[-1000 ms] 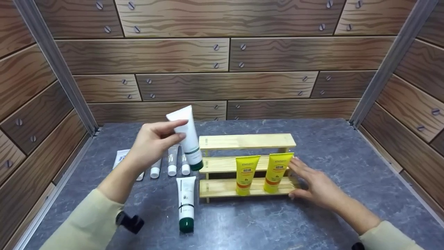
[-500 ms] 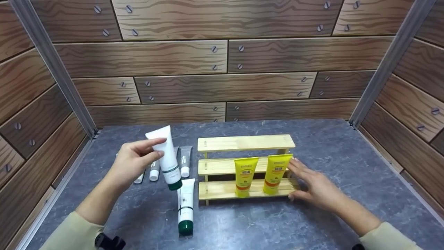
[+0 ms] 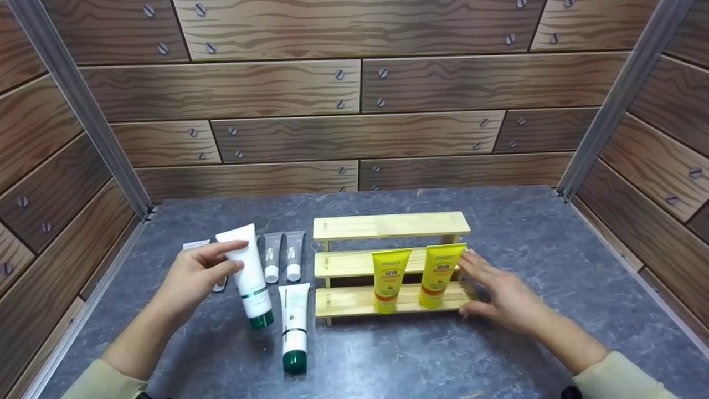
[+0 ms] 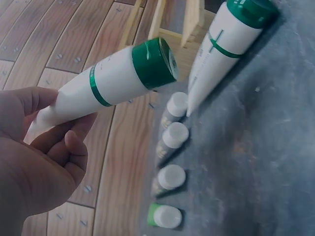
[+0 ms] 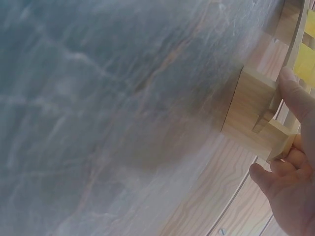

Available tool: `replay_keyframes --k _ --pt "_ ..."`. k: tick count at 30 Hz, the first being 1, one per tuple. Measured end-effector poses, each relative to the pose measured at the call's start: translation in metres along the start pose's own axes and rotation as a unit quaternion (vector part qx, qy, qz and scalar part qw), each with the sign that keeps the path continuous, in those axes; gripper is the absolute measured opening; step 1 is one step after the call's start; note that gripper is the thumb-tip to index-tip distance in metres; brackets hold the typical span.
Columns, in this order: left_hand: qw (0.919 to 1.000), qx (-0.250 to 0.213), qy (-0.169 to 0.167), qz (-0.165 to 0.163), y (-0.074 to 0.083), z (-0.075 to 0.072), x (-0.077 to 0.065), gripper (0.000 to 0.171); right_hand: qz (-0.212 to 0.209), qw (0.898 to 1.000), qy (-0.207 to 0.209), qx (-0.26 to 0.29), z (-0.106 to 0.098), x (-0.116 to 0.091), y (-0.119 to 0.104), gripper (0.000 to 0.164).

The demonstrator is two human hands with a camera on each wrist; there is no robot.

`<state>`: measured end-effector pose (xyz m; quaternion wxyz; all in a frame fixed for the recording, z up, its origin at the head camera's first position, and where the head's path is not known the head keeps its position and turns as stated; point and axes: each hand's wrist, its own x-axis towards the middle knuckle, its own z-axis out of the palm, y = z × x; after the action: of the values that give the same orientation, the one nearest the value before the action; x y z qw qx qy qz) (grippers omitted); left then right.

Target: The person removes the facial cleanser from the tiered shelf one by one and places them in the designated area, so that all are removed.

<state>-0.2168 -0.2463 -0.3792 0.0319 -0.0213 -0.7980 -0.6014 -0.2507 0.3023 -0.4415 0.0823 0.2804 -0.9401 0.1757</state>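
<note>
My left hand pinches a white squeeze tube with a green cap between thumb and fingers, cap end lower and toward me. In the left wrist view the held tube is raised off the table. A matching white tube lies just right of it, green cap toward me. My right hand grips the right end of a three-step wooden display rack, thumb at the lowest board. Two yellow tubes, one left and one right, stand on that lowest step.
Grey tubes with white caps, including one beside the rack and its neighbour, lie left of the rack. Another tube is partly hidden behind my left hand. Wood-patterned walls enclose the grey marbled table.
My left hand has carried the white tube from beside the rack's top left leftward, down and toward me. The right hand has stayed at the rack's end.
</note>
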Motion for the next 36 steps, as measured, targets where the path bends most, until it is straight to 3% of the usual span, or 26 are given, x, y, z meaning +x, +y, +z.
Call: replay_keyframes --k 12,19,23,36 --pt "0.9976 -0.016 -0.028 -0.061 -0.032 0.002 -0.012 0.045 0.007 1.0 -0.009 -0.007 -0.002 0.001 -0.002 0.098" --pt "0.9949 -0.017 -0.078 -0.062 -0.045 0.003 -0.015 0.046 -0.013 1.0 0.007 -0.006 0.0 0.001 -0.001 0.097" --pt "0.9926 -0.018 -0.093 -0.076 -0.051 0.004 -0.015 0.046 -0.007 1.0 0.004 -0.006 0.0 0.0 -0.002 0.097" --pt "0.9886 0.002 -0.128 -0.079 -0.067 0.009 -0.009 0.039 0.005 1.0 -0.006 0.0 -0.001 0.0 -0.003 0.097"
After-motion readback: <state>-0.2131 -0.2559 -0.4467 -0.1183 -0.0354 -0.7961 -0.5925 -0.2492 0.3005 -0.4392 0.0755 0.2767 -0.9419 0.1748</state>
